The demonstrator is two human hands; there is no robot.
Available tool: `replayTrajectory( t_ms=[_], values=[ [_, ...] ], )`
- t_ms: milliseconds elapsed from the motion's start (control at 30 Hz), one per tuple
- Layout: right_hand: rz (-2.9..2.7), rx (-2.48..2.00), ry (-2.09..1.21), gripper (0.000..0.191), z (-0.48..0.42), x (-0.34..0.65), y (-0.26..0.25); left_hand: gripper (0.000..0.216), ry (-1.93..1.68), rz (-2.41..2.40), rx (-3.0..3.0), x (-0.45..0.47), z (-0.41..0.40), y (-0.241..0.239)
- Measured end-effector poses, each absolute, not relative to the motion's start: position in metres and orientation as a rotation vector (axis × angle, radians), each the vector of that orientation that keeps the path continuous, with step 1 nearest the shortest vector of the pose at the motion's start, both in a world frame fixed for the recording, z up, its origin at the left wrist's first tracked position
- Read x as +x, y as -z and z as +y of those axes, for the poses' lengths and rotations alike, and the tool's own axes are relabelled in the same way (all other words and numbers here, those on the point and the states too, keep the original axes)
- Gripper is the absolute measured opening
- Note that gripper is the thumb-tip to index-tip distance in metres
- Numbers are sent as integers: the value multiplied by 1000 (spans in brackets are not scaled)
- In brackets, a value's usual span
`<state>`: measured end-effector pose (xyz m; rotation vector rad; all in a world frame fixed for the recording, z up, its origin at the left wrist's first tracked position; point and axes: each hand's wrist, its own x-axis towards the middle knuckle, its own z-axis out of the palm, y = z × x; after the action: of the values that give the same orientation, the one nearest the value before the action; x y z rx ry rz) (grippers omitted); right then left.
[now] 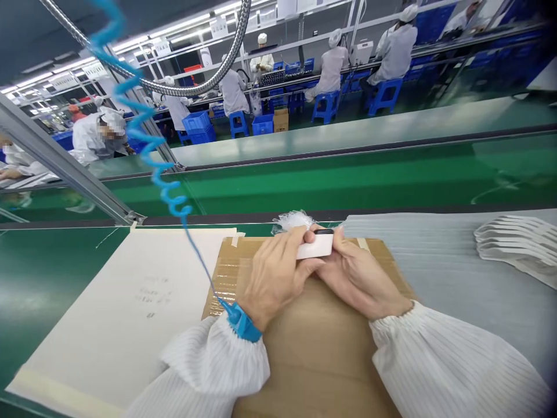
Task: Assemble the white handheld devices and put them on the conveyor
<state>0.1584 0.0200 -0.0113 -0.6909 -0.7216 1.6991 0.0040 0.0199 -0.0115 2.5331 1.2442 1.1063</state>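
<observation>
White rectangular block [315,245] with a black strip along its far edge: that is what my head camera centres on, just above the middle of the frame, held up over a cardboard sheet [313,354] with packing tape across it. My left hand [275,277] is closed over the near face and left end, and my right hand [360,275] pinches the right end, so both hands are gripping it and neither is open. Most of the block's top face shows between them. It looks light, stiff and smooth, so I judge it could slip if pinched only on the glossy face. The long edges look like the surest place to take hold, and I would keep pressure off the black strip, which may be the more delicate part.

A blue anti-static wrist strap [243,323] circles my left wrist, and its coiled blue cord [148,139] climbs toward the upper left of the frame. A tuft of clear bubble wrap [292,220] sits just past my fingers. To the left, a white sheet with faint handwriting [122,313] lies on the green bench [52,278]. To the right, a stack of curved white pieces [513,247] rests on a grey ribbed sheet [418,255].
</observation>
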Motion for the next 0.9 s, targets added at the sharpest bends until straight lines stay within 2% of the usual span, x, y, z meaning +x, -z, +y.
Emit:
replayTrajectory(
  t_ms=[233, 300, 400, 500, 700, 800, 900],
  values=[
    [-561, -688, -1637, 31, 26, 172, 10, 38, -933, 1290, 2549, -6, 22, 11],
    [-548, -727, -1623, 31, 26, 168, 9, 40, -921, 1342, 2329, -3, 20, 7],
    [-629, -750, -1602, 28, 23, 161, 7, 55, -820, 1407, 1691, 0, 22, -1],
    [-739, -700, -1574, 26, 20, 158, 7, 54, -709, 1253, 1114, -1, 27, -5],
    [-873, -711, -1488, 34, 19, 158, 12, 52, -652, 1048, 948, -10, 30, -9],
    [-871, -723, -1481, 32, 21, 159, 15, 42, -716, 889, 995, -10, 30, -10],
    [-760, -894, -1496, 31, 24, 159, 20, 35, -1088, 895, 970, -12, 37, -3]
  ],
)
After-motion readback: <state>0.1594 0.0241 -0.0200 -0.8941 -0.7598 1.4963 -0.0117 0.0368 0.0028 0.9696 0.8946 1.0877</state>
